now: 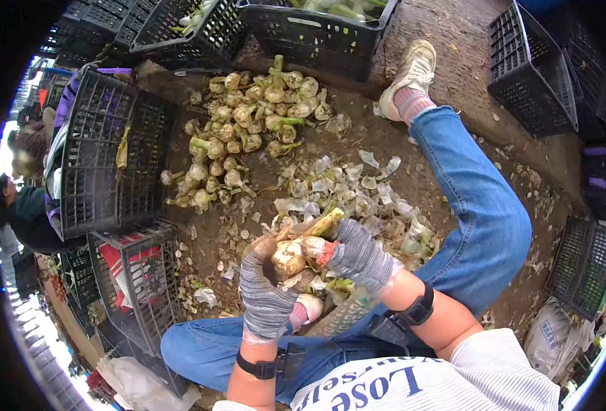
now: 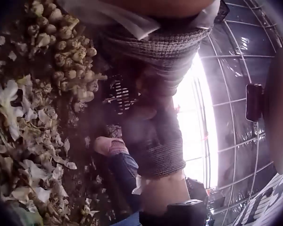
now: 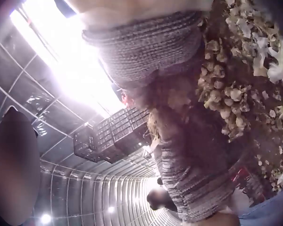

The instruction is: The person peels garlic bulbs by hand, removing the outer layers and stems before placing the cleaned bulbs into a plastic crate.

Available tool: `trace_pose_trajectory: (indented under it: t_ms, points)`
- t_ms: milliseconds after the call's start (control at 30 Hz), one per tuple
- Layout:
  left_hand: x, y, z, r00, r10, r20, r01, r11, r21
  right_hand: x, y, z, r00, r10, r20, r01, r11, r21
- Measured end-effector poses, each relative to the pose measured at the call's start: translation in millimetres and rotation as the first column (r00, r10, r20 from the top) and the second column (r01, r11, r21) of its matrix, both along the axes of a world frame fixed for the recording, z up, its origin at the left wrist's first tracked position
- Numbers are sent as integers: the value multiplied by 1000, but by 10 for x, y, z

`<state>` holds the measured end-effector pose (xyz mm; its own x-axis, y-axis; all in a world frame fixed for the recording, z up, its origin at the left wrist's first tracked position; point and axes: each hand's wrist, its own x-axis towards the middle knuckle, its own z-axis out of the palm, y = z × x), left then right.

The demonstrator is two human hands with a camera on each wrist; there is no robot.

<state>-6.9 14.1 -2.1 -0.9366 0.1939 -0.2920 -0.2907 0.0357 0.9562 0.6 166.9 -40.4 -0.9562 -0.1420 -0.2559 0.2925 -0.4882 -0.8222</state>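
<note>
Gripped between two gloved hands, a soil-marked garlic bulb (image 1: 288, 260) sits above the husk-strewn ground (image 1: 200, 264), the left hand (image 1: 265, 293) curled around its side while the right hand (image 1: 364, 255) pinches a pale stalk (image 1: 314, 246) beside it. An uneven pull on the stalk could tear the wrapper or split cloves loose, and a slack hold could drop the round bulb among the papery husks (image 1: 358, 198). Loose dirt could smear the cleaner layers. The bulb is squat and knobbly, its skin blotched brown over cream; the husks lie curled, thin and brittle-looking. Knitted gray gloves (image 1: 270, 312) show ribbed bands. Beyond, stubby-stemmed bulbs (image 1: 248, 113) form a lumpy pile beside a rigid black lattice crate (image 1: 104, 154).
</note>
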Motion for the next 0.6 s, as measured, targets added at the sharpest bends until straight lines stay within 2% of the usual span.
trace_pose_trajectory:
  t_ms: [67, 100, 200, 233, 267, 300, 333, 367, 400, 433, 467, 500, 533, 567, 600]
  points:
    - [25, -85, -183, 959, -92, -267, 78, 995, -62, -24, 33, -1, 1000, 27, -2, -28, 998, -59]
    - [21, -78, -181, 960, -93, -265, 79, 995, -63, -37, 47, -7, 998, 57, -8, -57, 991, -117]
    - [-18, -50, -110, 984, -27, -177, 2, 990, -140, -80, 78, -22, 991, 130, -24, -132, 986, -106]
    - [-46, -44, -28, 995, 38, 91, -47, 994, 97, -95, 110, 14, 991, 131, -22, -132, 985, -109]
    - [-74, -44, 13, 933, 37, 359, -156, 939, 307, -107, 165, 79, 973, 207, -98, -194, 972, 135]
    - [-113, -57, -4, 870, 5, 494, -187, 929, 320, -113, 192, 123, 942, 299, -152, -225, 900, 374]
    - [-168, -45, -6, 869, 8, 496, -190, 929, 318, -95, 168, 91, 942, 300, -150, -228, 900, 372]
    - [-255, -9, 0, 709, 27, 704, -286, 924, 253, -73, 134, 35, 905, 295, -307, -72, 816, 574]
    - [-301, 13, 14, 500, 41, 865, -362, 918, 165, -68, 105, 19, 835, 320, -448, 119, 690, 714]
    - [-295, 12, 8, 499, 41, 866, -361, 918, 164, -76, 93, 45, 864, 255, -434, 79, 783, 617]
    - [-286, 13, -11, 650, 68, 757, -272, 951, 148, -57, 65, -44, 864, 255, -433, 79, 783, 617]
    - [-275, 13, -44, 780, 77, 621, -187, 976, 114, -21, 16, -202, 989, 102, -105, -66, 952, 299]
    - [-261, 11, -97, 883, 68, 464, -110, 992, 63, 17, -23, -295, 958, 78, 276, -56, 995, -87]
    - [-189, -37, -411, 898, 178, 402, -193, 981, -2, 30, -57, -183, 975, -21, 220, 26, 1000, -18]
    - [-148, -2, -362, 897, 177, 404, -193, 981, -1, 57, -61, -188, 975, -22, 222, 26, 1000, -17]
